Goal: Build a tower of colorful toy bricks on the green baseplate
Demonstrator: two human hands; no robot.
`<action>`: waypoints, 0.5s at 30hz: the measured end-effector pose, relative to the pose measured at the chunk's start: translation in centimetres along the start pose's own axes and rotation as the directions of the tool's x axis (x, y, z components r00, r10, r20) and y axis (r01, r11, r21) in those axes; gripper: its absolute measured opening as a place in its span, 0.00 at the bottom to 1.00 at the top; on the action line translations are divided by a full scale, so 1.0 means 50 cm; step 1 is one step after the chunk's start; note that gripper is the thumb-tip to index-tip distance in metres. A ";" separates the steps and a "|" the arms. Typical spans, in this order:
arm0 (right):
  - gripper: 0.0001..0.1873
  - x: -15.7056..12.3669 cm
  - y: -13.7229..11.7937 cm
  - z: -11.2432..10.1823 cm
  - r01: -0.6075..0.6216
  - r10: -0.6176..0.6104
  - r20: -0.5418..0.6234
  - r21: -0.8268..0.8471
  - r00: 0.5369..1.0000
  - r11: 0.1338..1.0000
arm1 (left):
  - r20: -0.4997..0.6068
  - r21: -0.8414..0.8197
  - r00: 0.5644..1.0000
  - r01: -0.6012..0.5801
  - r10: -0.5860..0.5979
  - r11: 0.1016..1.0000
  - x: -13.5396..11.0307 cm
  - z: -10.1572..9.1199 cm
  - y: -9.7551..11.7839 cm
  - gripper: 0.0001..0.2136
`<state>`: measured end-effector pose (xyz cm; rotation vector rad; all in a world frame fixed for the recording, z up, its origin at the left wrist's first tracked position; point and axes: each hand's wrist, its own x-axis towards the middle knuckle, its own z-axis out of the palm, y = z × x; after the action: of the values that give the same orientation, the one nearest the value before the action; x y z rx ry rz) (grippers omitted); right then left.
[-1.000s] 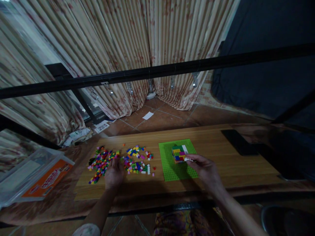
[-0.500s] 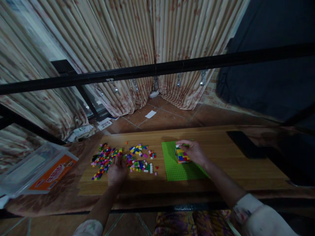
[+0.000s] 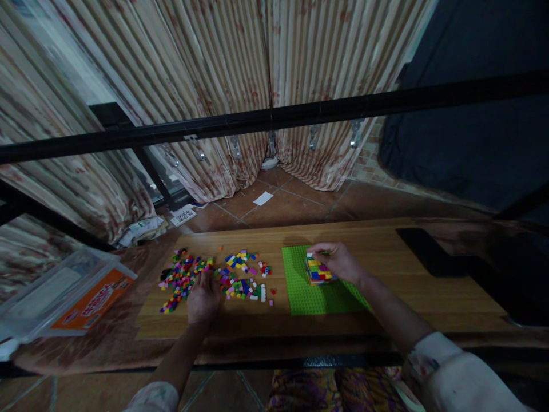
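Small toy building bricks in many colours point(image 3: 184, 277) lie in a loose heap on the left of a wooden board. My left hand point(image 3: 205, 298) rests at the heap's right side, fingers bent down among the bricks and pressed together; whatever is in them is hidden. A green studded baseplate point(image 3: 295, 297) lies right of the middle. On it stands a small block-shaped build of stacked bricks point(image 3: 319, 276), in layers of yellow, red, blue and other colours. My right hand point(image 3: 338, 262) reaches over it, thumb and forefinger closed at a white brick point(image 3: 309, 256) on its top far-left corner.
Smaller groups of bricks point(image 3: 244, 289) spread between the heap and the baseplate. Dark flat objects point(image 3: 424, 252) lie on the board's point(image 3: 257, 326) right side. A clear plastic box with an orange label point(image 3: 92, 303) stands at the left. A black bar point(image 3: 240, 121) crosses beyond the board.
My right hand has shifted very slightly at the top of the build. My left hand stays in the same place at the heap.
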<state>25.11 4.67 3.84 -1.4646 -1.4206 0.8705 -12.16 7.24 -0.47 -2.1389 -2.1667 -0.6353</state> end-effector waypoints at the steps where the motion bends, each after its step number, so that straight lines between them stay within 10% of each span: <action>1: 0.09 0.002 0.000 0.000 -0.001 0.001 0.004 -0.002 1.000 1.000 | 0.000 0.001 1.000 0.002 -0.002 1.000 0.000 0.000 0.000 0.11; 15: 0.15 -0.018 -0.029 0.001 0.043 -0.045 -0.021 -0.064 0.999 0.997 | 0.008 -0.001 1.000 0.024 -0.024 1.000 -0.005 -0.007 0.014 0.11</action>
<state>24.46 3.69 5.09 -1.4803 -1.4706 0.7857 -11.56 6.85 -0.04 -2.1220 -2.2002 -0.6303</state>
